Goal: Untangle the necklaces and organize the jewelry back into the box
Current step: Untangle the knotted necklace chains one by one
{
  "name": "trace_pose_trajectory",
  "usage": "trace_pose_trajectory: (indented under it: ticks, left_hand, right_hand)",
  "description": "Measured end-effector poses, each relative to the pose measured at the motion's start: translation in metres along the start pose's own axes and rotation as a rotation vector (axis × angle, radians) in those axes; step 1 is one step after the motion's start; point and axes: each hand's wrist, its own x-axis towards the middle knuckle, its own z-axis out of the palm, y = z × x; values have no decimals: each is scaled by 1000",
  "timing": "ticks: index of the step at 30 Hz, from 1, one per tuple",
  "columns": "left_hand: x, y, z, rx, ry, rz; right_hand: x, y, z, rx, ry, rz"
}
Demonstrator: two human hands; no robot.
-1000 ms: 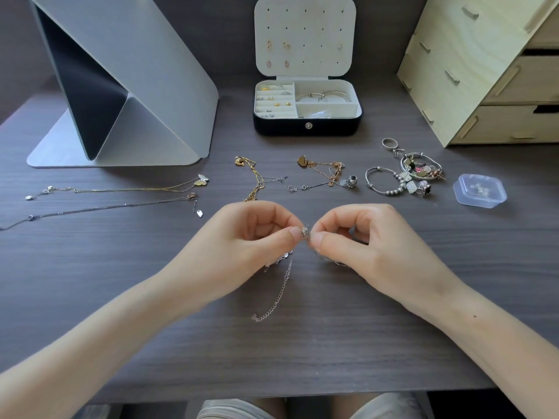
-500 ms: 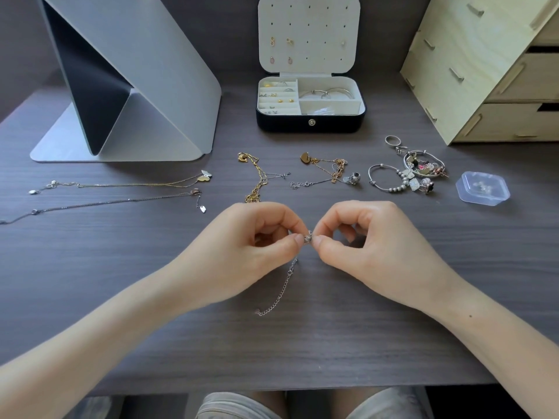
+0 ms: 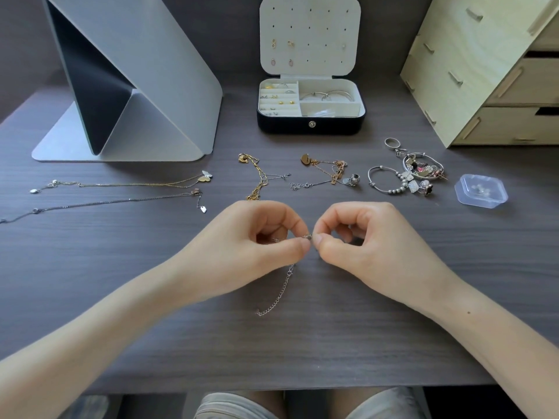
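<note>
My left hand (image 3: 257, 237) and my right hand (image 3: 360, 237) meet fingertip to fingertip over the dark desk, both pinching a thin silver chain (image 3: 279, 293) at a small clasp between them. The chain's loose tail hangs below my left hand onto the desk. The open jewelry box (image 3: 311, 122) stands at the back centre, with earrings in its lid and rings and bangles in its compartments. Two long necklaces (image 3: 121, 192) lie stretched out at the left. A gold chain (image 3: 257, 179) and a tangled gold and silver cluster (image 3: 326, 173) lie behind my hands.
A pile of bracelets, charms and rings (image 3: 414, 173) sits at the right, beside a small clear plastic case (image 3: 481, 193). A wooden drawer unit (image 3: 490, 65) stands at the back right. A grey folded stand (image 3: 130, 86) fills the back left.
Both hands keep pinching the chain at the same spot. The hanging tail has shifted slightly. The part of the chain seen under my right hand a second ago is hidden now.
</note>
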Motion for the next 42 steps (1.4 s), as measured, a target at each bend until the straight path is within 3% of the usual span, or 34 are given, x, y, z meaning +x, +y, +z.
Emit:
trace_pose_trajectory:
  ticks: [3,14,24,31,36,42]
  left_hand:
    - [1,0,2,37,38,17]
    - [2,0,-1,-160,27,-4]
    - [-1,4,9,201,196,117]
    - [1,3,15,301,248,127]
    - [-2,2,13,236,221,109]
    - [-4,-1,8,-83,186,-51]
  right_hand:
    - [0,0,-1,-6,9,-5]
    - [-2,-1,-4,41,7,-37]
    - [-3,1,0,-125,149,-119]
    - [-2,5,4,-150,236,-143]
    - [-2,1,3,-78,170,-103]
    - [0,6,1,99,99,22]
